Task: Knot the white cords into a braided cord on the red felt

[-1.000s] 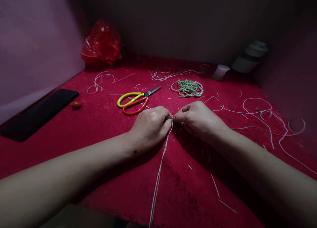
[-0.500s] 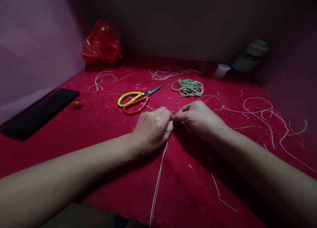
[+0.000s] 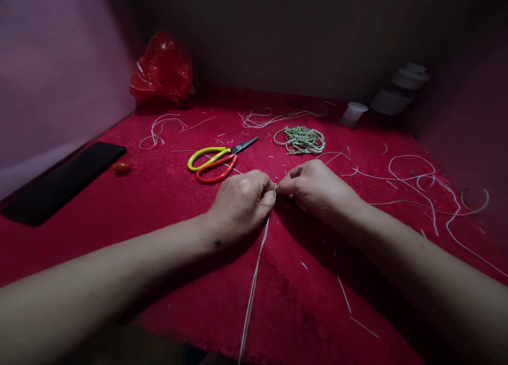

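Near the middle of the red cloth (image 3: pixel 190 307), my left hand (image 3: pixel 244 201) is closed, its thumb and fingertips pinching a small green and white knotted cord (image 3: pixel 275 187). My right hand (image 3: pixel 317 188) meets it from the right, fingers pinched together at the same knotted piece. Pale strands (image 3: pixel 256 275) run from below my left hand down to the front edge. Beyond the hands lie scissors (image 3: pixel 222 158) with one yellow and one red handle, blades partly apart. A bundle of green and white braided cord (image 3: pixel 304 140) lies to their right.
A black phone-like slab (image 3: pixel 65 180) and a small red-orange oval object (image 3: pixel 121 167) lie at left. A red plastic bag (image 3: pixel 162 71), a white spool (image 3: pixel 354 113) and a white bottle (image 3: pixel 400 90) stand at the back. Loose threads (image 3: pixel 415 180) and clippings are scattered at right.
The fingertips of my left hand have shifted and turned slightly, so the green knotted piece between my hands now shows. My right hand stays almost in place.
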Demonstrator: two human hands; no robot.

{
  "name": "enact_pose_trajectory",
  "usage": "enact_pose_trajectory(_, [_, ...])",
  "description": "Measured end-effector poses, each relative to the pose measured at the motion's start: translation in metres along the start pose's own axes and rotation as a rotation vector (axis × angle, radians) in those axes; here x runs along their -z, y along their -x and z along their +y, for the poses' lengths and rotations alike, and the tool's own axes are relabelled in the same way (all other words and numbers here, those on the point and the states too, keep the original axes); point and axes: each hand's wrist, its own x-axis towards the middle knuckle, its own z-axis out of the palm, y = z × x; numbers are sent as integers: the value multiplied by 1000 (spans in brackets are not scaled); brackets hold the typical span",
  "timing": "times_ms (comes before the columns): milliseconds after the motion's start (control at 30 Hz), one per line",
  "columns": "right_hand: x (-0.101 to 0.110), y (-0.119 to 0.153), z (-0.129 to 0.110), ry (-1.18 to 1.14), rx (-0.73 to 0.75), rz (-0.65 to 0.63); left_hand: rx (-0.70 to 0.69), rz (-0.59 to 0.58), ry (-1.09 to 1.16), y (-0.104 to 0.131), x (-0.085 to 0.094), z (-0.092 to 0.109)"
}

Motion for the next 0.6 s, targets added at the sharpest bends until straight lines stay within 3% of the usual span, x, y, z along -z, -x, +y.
enact_pose_trajectory(167, [0,0,1,4,6,0,101,-92,-22,-2,4,3])
enact_pose_trajectory(367, [-1,-1,1,-14,-6,-6,71,-104,-27,-4,7,2])
enact_pose_trajectory(600, [-1,0,0,-15,10,8,-74,-106,-120,-2,5,0])
